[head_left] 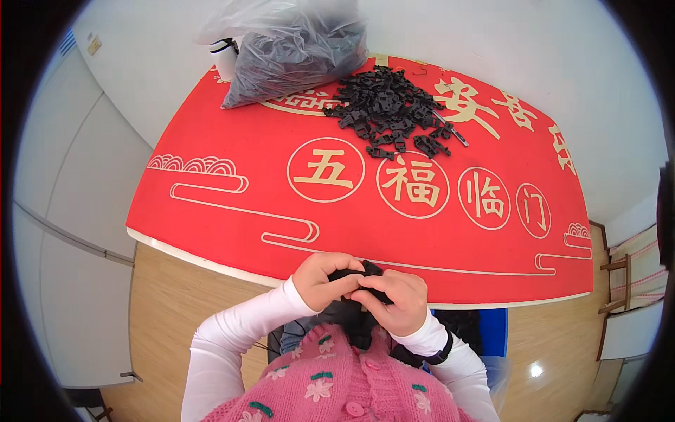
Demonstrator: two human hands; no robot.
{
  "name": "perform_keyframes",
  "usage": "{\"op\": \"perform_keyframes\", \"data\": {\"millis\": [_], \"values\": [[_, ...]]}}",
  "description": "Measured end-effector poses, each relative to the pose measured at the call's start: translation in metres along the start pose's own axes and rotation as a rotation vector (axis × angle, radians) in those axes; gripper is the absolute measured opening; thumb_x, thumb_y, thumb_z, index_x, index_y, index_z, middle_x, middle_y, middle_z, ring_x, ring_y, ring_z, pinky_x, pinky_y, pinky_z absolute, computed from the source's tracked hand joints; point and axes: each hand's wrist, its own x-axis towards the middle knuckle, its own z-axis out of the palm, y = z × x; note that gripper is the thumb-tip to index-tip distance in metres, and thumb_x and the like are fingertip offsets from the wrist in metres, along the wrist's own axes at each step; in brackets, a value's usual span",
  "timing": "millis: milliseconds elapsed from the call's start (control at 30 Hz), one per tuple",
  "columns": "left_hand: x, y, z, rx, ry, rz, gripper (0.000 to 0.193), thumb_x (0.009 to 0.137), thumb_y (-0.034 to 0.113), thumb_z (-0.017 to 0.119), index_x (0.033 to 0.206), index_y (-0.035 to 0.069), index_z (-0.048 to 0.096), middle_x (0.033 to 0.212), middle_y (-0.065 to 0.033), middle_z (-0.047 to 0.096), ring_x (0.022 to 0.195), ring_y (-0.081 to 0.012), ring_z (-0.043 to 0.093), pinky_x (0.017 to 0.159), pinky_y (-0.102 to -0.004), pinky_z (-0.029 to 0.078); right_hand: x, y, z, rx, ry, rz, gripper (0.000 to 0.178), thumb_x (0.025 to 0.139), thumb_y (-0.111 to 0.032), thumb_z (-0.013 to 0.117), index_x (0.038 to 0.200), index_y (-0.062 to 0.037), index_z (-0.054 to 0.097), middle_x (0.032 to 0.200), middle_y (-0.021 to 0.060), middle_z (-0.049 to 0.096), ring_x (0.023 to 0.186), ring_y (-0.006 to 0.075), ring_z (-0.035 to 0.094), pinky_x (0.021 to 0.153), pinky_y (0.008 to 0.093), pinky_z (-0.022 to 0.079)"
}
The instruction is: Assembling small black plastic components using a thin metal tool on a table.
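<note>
Close to my body, at the near edge of the red-covered table point(232, 221), both of my hands come together around a small black plastic part point(370, 268). My left hand point(325, 281) pinches it from the left with the thumb and fingers. From the other side my right hand point(398, 297) closes on the same part, its thumb and fingertips meeting the left ones. The fingers cover most of the part, so its full shape is hidden. A heap of similar black plastic parts point(385, 105) lies towards the back of the table.
Left of the heap stands a large clear plastic bag point(299, 60) filled with dark pieces, and behind it a white cup point(224, 62) with a black rim. A thin silvery tool point(457, 133) lies at the heap's right. Below the near edge sits a blue bin point(495, 330).
</note>
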Motion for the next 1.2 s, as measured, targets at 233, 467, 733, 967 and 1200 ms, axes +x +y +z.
{"op": "perform_keyframes", "data": {"millis": [233, 467, 733, 967, 1200], "values": [[0.001, -0.001, -0.005, -0.203, -0.059, -0.161, 0.012, 0.089, 0.012, 0.057, 0.094, 0.001, 0.06, 0.076, 0.0009, 0.058, 0.067, -0.004, 0.053, 0.06, -0.0188, 0.042, 0.008, 0.008, 0.001, 0.003, 0.225, -0.093, 0.037, 0.065, -0.015, 0.082, 0.094, -0.0004, 0.064, 0.072, 0.0121, 0.061, 0.059, 0.0245, 0.06, 0.051, 0.033, 0.047], [0.003, 0.005, -0.006, -0.113, -0.102, -0.197, 0.012, 0.09, 0.013, 0.056, 0.093, 0.001, 0.059, 0.076, 0.0012, 0.056, 0.067, -0.004, 0.051, 0.059, -0.019, 0.042, 0.004, 0.012, 0.004, 0.061, 0.159, -0.109, 0.039, 0.062, -0.015, 0.082, 0.094, -0.0005, 0.065, 0.071, 0.011, 0.06, 0.056, 0.0241, 0.058, 0.05, 0.0319, 0.045], [0.001, 0.006, -0.003, -0.098, -0.147, -0.128, 0.013, 0.091, 0.015, 0.055, 0.09, 0.002, 0.055, 0.076, 0.0011, 0.053, 0.067, -0.0046, 0.048, 0.058, -0.0205, 0.04, 0.005, 0.014, -0.001, -0.005, 0.096, -0.132, 0.038, 0.063, -0.018, 0.082, 0.092, -0.0015, 0.065, 0.063, 0.008, 0.054, 0.048, 0.0222, 0.052, 0.043, 0.0322, 0.039], [0.003, 0.007, -0.005, -0.137, -0.188, -0.154, 0.014, 0.091, 0.016, 0.055, 0.087, 0.003, 0.053, 0.074, 0.0019, 0.05, 0.065, -0.0047, 0.044, 0.057, -0.0206, 0.037, 0.005, 0.013, -0.003, 0.029, 0.102, -0.154, 0.037, 0.064, -0.018, 0.081, 0.093, -0.0021, 0.064, 0.064, 0.0083, 0.056, 0.051, 0.0228, 0.054, 0.045, 0.032, 0.04], [0.004, 0.001, -0.011, -0.183, -0.243, -0.193, 0.012, 0.09, 0.015, 0.056, 0.088, 0.003, 0.053, 0.076, 0.0016, 0.052, 0.066, -0.0054, 0.047, 0.059, -0.0202, 0.039, 0.008, 0.01, -0.005, 0.072, 0.086, -0.19, 0.037, 0.066, -0.015, 0.08, 0.095, -0.0024, 0.062, 0.07, 0.0097, 0.06, 0.058, 0.0246, 0.059, 0.051, 0.0322, 0.046]]}}
